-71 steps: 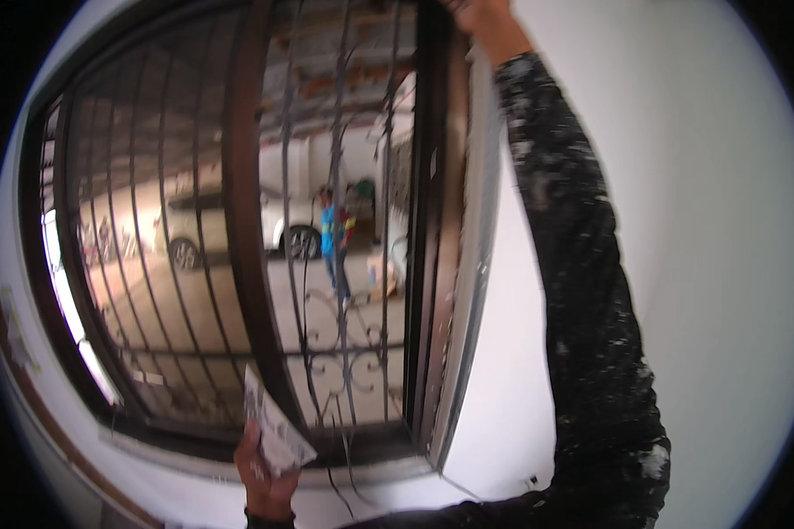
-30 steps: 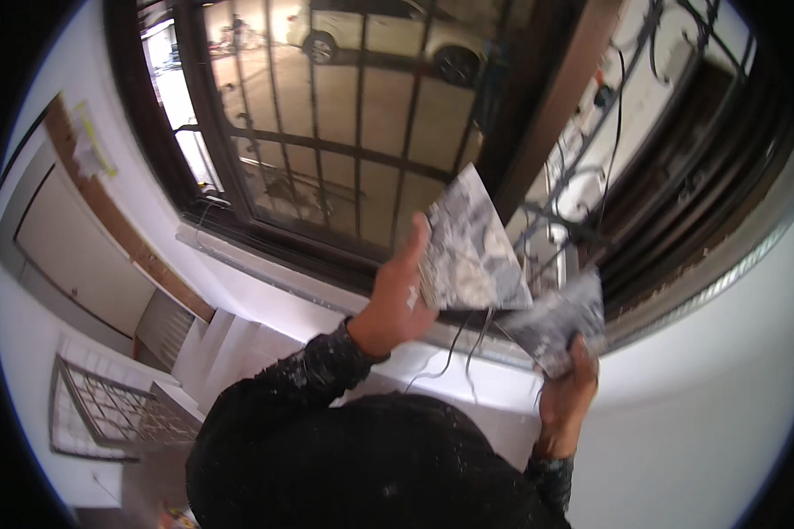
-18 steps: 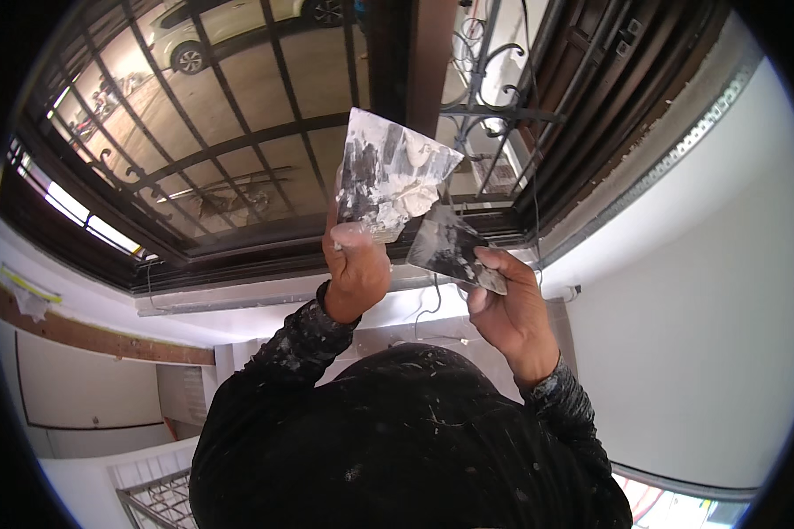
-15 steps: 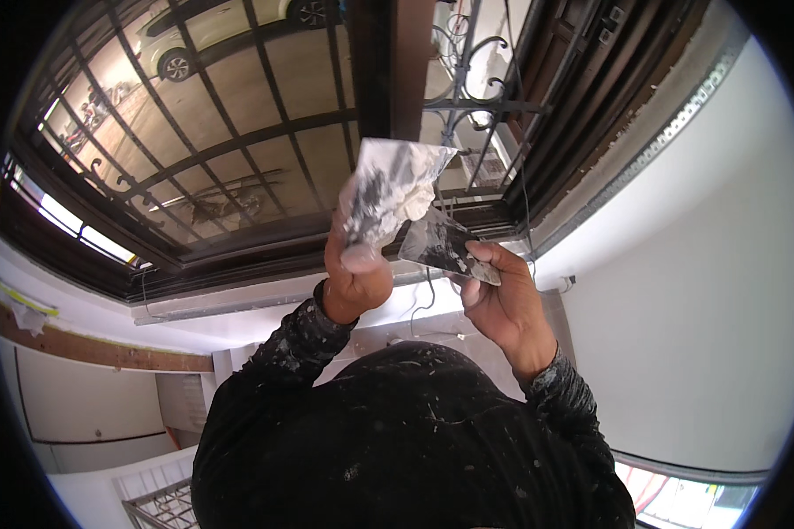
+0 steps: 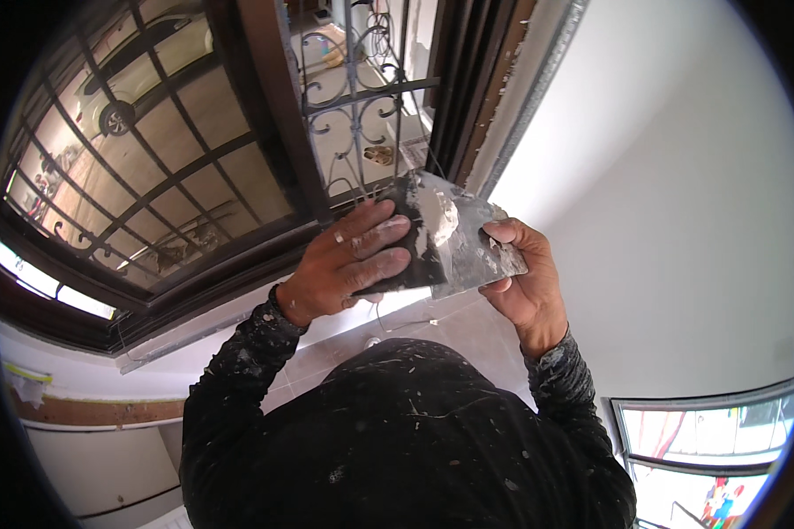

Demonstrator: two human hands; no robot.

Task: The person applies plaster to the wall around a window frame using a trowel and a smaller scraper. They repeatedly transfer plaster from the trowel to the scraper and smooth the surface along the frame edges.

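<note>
The left plate [image 5: 425,267] was black blotched with off-white, the right plate [image 5: 473,249] grey blotched with off-white. The shirt [image 5: 406,432] was black flecked with white, the wall [image 5: 670,229] white, the frame [image 5: 278,97] dark brown.

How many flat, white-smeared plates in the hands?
2: a dark, flat, white-smeared plate in the left hand, and a grey, flat, white-smeared plate in the right hand, overlapping.

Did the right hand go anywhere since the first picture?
Yes. Against the window frame, the right hand moved down, from high beside it to near its bottom.
</note>
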